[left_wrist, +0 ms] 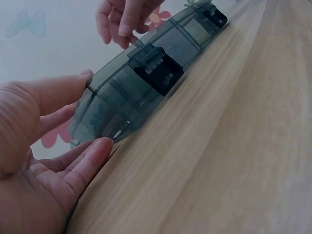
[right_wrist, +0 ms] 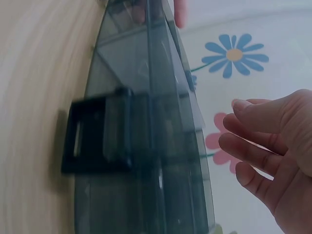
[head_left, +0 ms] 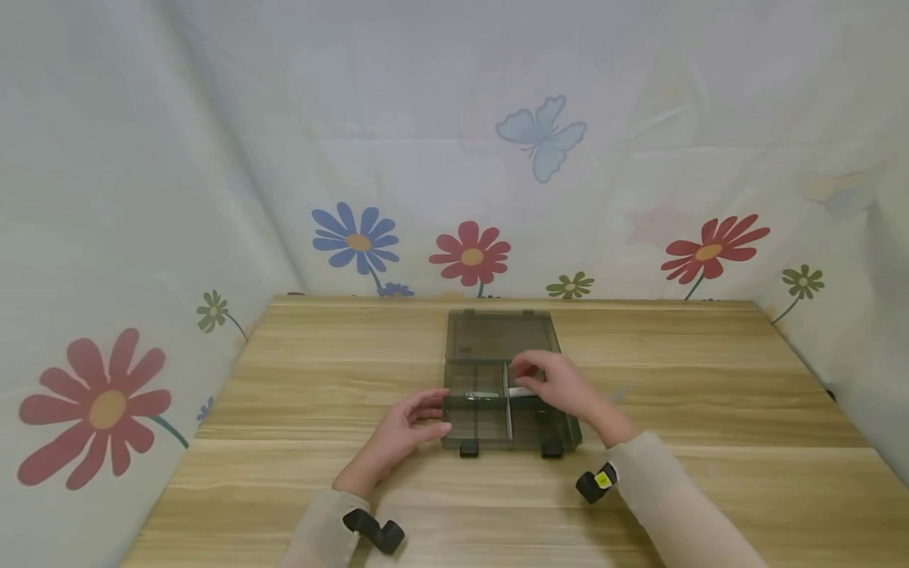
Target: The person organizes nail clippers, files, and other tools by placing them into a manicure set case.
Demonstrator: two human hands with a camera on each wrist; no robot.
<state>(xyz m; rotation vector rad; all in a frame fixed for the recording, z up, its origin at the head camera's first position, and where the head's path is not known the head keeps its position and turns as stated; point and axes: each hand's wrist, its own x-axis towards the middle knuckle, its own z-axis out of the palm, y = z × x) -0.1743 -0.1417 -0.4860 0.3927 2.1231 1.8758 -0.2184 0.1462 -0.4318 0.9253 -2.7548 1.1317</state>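
Note:
A smoky see-through compartment box (head_left: 497, 426) lies open on the wooden table (head_left: 298, 379), its lid (head_left: 499, 333) laid flat behind it. My left hand (head_left: 408, 426) rests with thumb and straight fingers against the box's left end (left_wrist: 97, 117). Over the right rear compartment hovers my right hand (head_left: 557, 383), fingers loosely bent and holding nothing that shows (right_wrist: 273, 146). A small white item (head_left: 521, 391) lies under its fingertips. In the left rear compartment there is a small metal piece (head_left: 483, 394). A white divider (head_left: 507, 406) runs down the box's middle.
Two black latches (head_left: 469, 450) (head_left: 551, 451) stick out from the box's near edge. Flower-printed cloth walls (head_left: 469, 252) close in the table at the back and both sides. Bare wood lies left and right of the box.

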